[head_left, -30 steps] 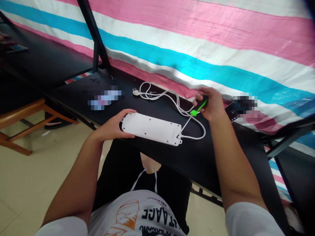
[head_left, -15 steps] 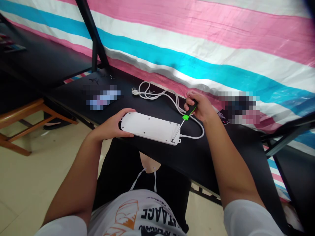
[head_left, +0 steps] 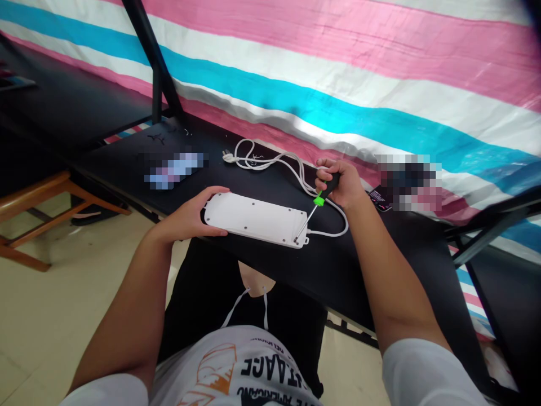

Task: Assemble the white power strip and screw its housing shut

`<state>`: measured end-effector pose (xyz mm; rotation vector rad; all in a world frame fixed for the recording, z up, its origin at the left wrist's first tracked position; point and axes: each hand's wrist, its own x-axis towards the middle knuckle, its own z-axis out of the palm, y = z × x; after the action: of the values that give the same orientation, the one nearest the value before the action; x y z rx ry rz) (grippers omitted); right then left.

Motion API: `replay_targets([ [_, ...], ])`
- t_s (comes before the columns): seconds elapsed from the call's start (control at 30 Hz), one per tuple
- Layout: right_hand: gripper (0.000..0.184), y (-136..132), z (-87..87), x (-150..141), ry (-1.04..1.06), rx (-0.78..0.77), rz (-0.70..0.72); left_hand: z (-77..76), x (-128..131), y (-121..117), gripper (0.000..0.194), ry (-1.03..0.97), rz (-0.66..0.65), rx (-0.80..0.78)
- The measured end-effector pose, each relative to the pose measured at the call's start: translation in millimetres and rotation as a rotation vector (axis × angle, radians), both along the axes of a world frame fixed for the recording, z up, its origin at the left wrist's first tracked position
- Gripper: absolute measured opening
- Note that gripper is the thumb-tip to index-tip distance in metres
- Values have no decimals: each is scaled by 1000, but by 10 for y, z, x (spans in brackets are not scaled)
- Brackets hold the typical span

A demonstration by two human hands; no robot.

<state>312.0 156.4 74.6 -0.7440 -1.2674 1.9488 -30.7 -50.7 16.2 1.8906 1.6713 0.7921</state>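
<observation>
A white power strip [head_left: 266, 219] lies with its screw-studded back up near the front edge of the black table. My left hand [head_left: 203, 213] grips its left end, thumb on the near side and fingers on the far side. My right hand [head_left: 340, 183] is wrapped around the black and green handle of a screwdriver [head_left: 319, 201]. The shaft slants down to the left, and its tip meets the strip's right end at a corner screw. From that end a white cord [head_left: 338, 232] loops back to a plug [head_left: 229, 157] at the rear.
On the table's left part lies a blurred-out flat item [head_left: 173, 170]. Another blurred item [head_left: 408, 180] is at the back right. A striped sheet [head_left: 296, 62] hangs behind the table [head_left: 329, 276]. A wooden stool [head_left: 38, 220] stands at the left.
The whole view has shifted slightly. My right hand has turned a little on the screwdriver handle, its tip still at the same corner. My left hand keeps its grip on the power strip.
</observation>
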Motion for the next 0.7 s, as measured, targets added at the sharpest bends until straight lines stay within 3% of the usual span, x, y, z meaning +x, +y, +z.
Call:
replay_targets([
  [0.7, 32, 37, -77, -14, 42, -33, 13, 10, 15, 1, 97, 10, 12, -14],
])
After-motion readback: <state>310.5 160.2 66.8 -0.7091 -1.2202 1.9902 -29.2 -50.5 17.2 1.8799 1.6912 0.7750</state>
